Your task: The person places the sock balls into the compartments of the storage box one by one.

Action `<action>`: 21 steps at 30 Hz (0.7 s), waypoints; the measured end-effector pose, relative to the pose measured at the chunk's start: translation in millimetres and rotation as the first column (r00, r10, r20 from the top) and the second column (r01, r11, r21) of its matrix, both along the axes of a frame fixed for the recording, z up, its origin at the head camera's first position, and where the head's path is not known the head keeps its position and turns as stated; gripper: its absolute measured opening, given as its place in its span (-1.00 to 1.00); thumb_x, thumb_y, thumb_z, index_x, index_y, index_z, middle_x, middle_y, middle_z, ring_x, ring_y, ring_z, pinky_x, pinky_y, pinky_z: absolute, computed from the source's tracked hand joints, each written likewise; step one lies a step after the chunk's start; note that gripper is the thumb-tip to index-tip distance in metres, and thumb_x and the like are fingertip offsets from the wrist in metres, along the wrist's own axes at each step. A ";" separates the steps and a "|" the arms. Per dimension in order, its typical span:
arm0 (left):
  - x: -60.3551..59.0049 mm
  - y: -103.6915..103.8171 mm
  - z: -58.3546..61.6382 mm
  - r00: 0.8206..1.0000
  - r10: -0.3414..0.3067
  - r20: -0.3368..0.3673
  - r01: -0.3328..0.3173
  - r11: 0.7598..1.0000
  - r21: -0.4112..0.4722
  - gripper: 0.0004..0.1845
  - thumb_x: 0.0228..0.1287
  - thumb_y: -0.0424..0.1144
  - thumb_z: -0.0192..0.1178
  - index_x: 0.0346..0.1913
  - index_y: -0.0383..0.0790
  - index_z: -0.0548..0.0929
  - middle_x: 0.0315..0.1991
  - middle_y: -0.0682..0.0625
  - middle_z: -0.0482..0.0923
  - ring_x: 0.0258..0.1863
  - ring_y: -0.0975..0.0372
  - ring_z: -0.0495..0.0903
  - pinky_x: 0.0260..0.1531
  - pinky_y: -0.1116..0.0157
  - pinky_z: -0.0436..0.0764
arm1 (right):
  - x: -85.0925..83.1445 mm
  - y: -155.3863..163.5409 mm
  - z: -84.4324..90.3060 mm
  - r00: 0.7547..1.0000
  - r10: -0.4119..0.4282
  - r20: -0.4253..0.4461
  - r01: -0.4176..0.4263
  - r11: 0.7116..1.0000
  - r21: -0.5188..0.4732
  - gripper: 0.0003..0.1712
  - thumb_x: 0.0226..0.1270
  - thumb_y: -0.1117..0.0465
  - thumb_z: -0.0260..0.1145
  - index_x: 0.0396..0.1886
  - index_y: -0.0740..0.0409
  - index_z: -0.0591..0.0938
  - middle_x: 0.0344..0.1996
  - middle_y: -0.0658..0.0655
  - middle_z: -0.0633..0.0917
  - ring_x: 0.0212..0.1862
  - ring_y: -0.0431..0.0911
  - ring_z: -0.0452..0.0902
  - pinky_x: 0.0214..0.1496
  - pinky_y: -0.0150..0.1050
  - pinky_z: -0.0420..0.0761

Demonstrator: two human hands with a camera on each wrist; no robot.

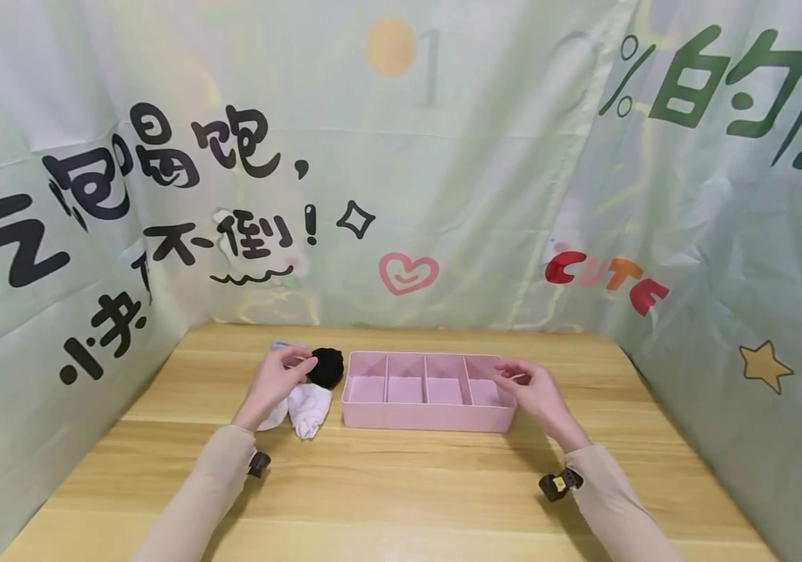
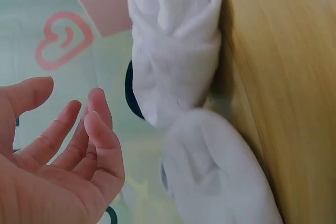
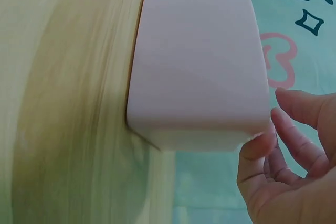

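Observation:
My left hand hovers over a small group of balled socks on the left, fingers loosely bent and a gap between thumb and fingertips. Just beyond its fingertips lies a black balled sock. Two white socks lie below the hand; the left wrist view shows a white sock beside the empty fingers. A pale blue-grey sock peeks out behind. At the right end of a pink divided box, my right hand has its loosely curved fingers at the rim, thumb apart from them.
The box has a row of several compartments and stands on a wooden table. Printed fabric curtains enclose the table at the back and sides. Each wrist wears a small black camera.

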State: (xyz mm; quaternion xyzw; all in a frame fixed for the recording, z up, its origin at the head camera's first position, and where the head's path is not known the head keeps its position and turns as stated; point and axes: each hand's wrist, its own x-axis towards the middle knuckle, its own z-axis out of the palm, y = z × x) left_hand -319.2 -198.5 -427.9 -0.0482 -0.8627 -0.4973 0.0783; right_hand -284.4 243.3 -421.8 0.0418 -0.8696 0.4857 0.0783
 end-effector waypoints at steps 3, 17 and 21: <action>0.6 -8.0 -1.5 0.999 -0.023 0.035 0.022 0.998 0.051 -0.60 0.32 -0.13 0.28 0.08 -0.34 0.63 -0.10 -0.21 0.68 -0.25 0.11 0.67 -0.22 0.22 0.63 | -0.5 4.6 -3.2 1.000 0.005 0.019 -0.005 0.999 -0.032 -0.57 0.33 0.23 0.34 0.13 0.34 0.59 -0.04 0.35 0.64 -0.12 -0.01 0.54 -0.29 -0.40 0.54; -0.3 -44.1 -1.9 0.983 -0.126 0.132 0.108 0.985 0.135 -0.52 0.32 -0.20 0.28 0.19 -0.44 0.53 0.11 -0.26 0.60 -0.13 0.24 0.58 -0.15 0.21 0.63 | -0.8 22.3 -8.4 0.951 0.233 0.201 -0.186 0.956 -0.226 -0.23 0.36 0.23 0.30 0.48 0.31 0.21 0.43 0.40 0.27 0.34 0.30 0.32 0.01 -0.25 0.58; -2.2 -56.8 -5.1 0.969 -0.193 0.152 0.172 0.975 0.141 -0.46 0.29 -0.20 0.30 0.25 -0.43 0.49 0.18 -0.30 0.53 -0.09 0.25 0.56 -0.11 0.19 0.62 | -2.3 27.7 -13.0 0.930 0.279 0.238 -0.222 0.945 -0.238 -0.15 0.33 0.23 0.34 0.52 0.24 0.16 0.50 0.33 0.18 0.41 0.31 0.23 0.07 -0.20 0.59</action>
